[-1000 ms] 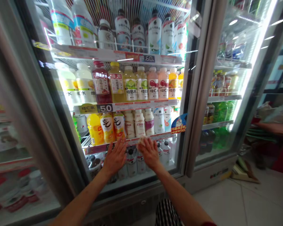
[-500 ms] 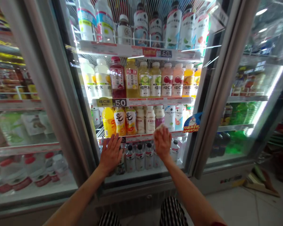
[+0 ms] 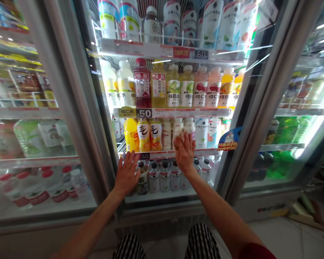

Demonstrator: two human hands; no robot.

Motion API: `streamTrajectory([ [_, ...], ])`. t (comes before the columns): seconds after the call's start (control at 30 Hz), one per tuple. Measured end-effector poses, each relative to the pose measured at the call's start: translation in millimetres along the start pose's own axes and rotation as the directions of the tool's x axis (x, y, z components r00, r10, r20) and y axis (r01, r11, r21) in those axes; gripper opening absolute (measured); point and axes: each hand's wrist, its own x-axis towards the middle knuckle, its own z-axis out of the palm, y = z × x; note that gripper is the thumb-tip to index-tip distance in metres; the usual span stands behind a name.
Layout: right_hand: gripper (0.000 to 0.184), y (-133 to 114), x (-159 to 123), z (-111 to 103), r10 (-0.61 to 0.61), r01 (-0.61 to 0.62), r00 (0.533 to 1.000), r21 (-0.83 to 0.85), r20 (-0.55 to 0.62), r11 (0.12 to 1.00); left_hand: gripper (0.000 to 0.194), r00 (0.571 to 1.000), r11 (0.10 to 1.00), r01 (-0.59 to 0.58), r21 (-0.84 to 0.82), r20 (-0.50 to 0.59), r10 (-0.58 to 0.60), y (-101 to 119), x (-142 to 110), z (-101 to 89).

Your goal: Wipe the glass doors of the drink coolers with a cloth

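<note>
My left hand [image 3: 127, 173] lies flat with fingers spread on the closed glass door of a lit drinks cooler, low on the left side. In my right hand [image 3: 185, 153] is a crumpled pale cloth [image 3: 181, 133], pressed against the same glass. Its fingers point up and cover part of it. Behind the cloth, inside the cooler, stand small cream-coloured bottles [image 3: 166, 135], partly hidden. Orange drink bottles [image 3: 144, 136] stand to their left on that shelf. Black-capped bottles [image 3: 164, 178] fill the shelf below.
A metal door frame [image 3: 270, 111] borders the glass on the right, another [image 3: 81, 108] on the left. A blue round sticker [image 3: 229, 139] is on the glass at right. Neighbouring cooler doors show red-capped bottles [image 3: 52, 185] and green bottles [image 3: 286, 135]. A dustpan-like object [image 3: 310, 212] rests on the floor.
My right hand and the cloth have shifted left and slightly up across the glass. My left hand stays flat at about the same spot. The view has turned a little to the left.
</note>
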Motion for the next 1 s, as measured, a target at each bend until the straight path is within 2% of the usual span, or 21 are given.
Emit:
streamTrajectory([
  [0.03, 0.043, -3.0, -1.1, 0.6, -0.016, 0.016, 1.000, 0.009, 0.001, 1.000, 0.074, 1.000, 1.000, 0.000, 0.004, 0.004, 0.000, -1.4, -1.9, -0.1],
  [0.1, 0.044, -13.7, -16.6, 0.9, -0.234, 0.227, 0.968, 0.077, 0.087, 0.971, 0.073, 1.000, 1.000, -0.001, 0.009, 0.019, 0.001, -3.0, -5.6, -0.4],
  [0.17, 0.043, -24.3, -35.6, 0.4, -0.509, 0.477, 0.840, 0.194, 0.185, 0.857, 0.072, 0.999, 1.000, 0.011, 0.003, 0.035, -0.011, -4.4, -9.1, -1.3],
  [0.2, 0.043, -27.8, -40.5, 0.1, -0.596, 0.549, 0.774, 0.244, 0.213, 0.800, 0.071, 0.999, 1.000, 0.026, -0.003, 0.038, -0.026, -5.5, -10.5, -1.9],
  [0.23, 0.043, -30.0, -40.3, 0.2, -0.631, 0.574, 0.742, 0.270, 0.228, 0.773, 0.070, 0.998, 0.999, 0.045, -0.009, 0.036, -0.045, -6.8, -11.7, -2.7],
  [0.27, 0.043, -31.0, -35.0, 0.8, -0.611, 0.557, 0.758, 0.263, 0.227, 0.788, 0.070, 0.997, 0.998, 0.066, -0.015, 0.032, -0.066, -8.4, -12.5, -3.7],
  [0.37, 0.041, -32.0, -5.6, 5.8, -0.323, 0.308, 0.936, 0.123, 0.139, 0.944, 0.069, 0.993, 0.993, 0.113, -0.021, 0.014, -0.113, -13.9, -13.3, -7.0],
  [0.4, 0.041, -33.2, 1.3, 7.9, -0.249, 0.241, 0.963, 0.088, 0.106, 0.967, 0.069, 0.993, 0.993, 0.119, -0.018, 0.014, -0.119, -15.6, -13.5, -8.2],
  [0.43, 0.041, -35.4, 4.1, 9.8, -0.237, 0.230, 0.967, 0.076, 0.097, 0.970, 0.069, 0.992, 0.992, 0.122, -0.013, 0.014, -0.122, -17.0, -13.8, -9.3],
  [0.47, 0.041, -38.3, 2.6, 11.3, -0.290, 0.281, 0.951, 0.088, 0.112, 0.956, 0.069, 0.992, 0.992, 0.128, -0.005, 0.016, -0.127, -18.2, -14.4, -10.5],
  [0.5, 0.042, -41.8, -2.1, 12.6, -0.384, 0.370, 0.912, 0.120, 0.141, 0.921, 0.069, 0.991, 0.991, 0.134, 0.002, 0.016, -0.134, -19.2, -15.3, -11.5],
  [0.57, 0.042, -49.8, -13.2, 14.6, -0.575, 0.541, 0.796, 0.203, 0.190, 0.816, 0.068, 0.989, 0.989, 0.149, 0.008, 0.016, -0.149, -20.3, -17.9, -13.4],
  [0.6, 0.041, -54.0, -15.6, 15.7, -0.629, 0.587, 0.750, 0.233, 0.202, 0.775, 0.068, 0.988, 0.988, 0.156, 0.003, 0.016, -0.156, -20.4, -19.2, -14.1],
  [0.63, 0.041, -58.5, -14.1, 17.0, -0.650, 0.604, 0.731, 0.248, 0.207, 0.758, 0.067, 0.987, 0.987, 0.163, -0.006, 0.016, -0.163, -20.1, -20.5, -14.8],
  [0.67, 0.041, -63.1, -8.7, 18.6, -0.636, 0.589, 0.742, 0.249, 0.210, 0.769, 0.067, 0.985, 0.985, 0.172, -0.018, 0.015, -0.171, -19.5, -21.4, -15.4],
  [0.77, 0.042, -77.7, 16.8, 25.3, -0.471, 0.437, 0.861, 0.195, 0.191, 0.878, 0.067, 0.975, 0.974, 0.220, -0.049, -0.001, -0.220, -16.2, -23.0, -17.1],
  [0.8, 0.043, -82.3, 22.2, 27.5, -0.434, 0.404, 0.883, 0.181, 0.177, 0.897, 0.068, 0.971, 0.970, 0.237, -0.055, -0.007, -0.237, -15.2, -23.5, -17.8],
  [0.83, 0.043, -86.7, 23.9, 29.2, -0.439, 0.411, 0.882, 0.181, 0.170, 0.894, 0.068, 0.969, 0.967, 0.245, -0.064, -0.011, -0.246, -14.5, -24.5, -18.5],
  [0.87, 0.042, -90.7, 22.1, 30.5, -0.493, 0.461, 0.854, 0.195, 0.169, 0.866, 0.068, 0.969, 0.966, 0.246, -0.076, -0.016, -0.248, -14.1, -26.0, -19.4],
  [0.97, 0.040, -101.4, 11.1, 33.6, -0.732, 0.678, 0.659, 0.286, 0.173, 0.677, 0.068, 0.973, 0.967, 0.225, -0.123, -0.022, -0.229, -14.9, -33.4, -22.8],
  [1.0, 0.039, -105.3, 11.8, 34.8, -0.771, 0.708, 0.613, 0.311, 0.174, 0.634, 0.067, 0.974, 0.965, 0.222, -0.137, -0.024, -0.227, -15.5, -36.1, -24.2],
])
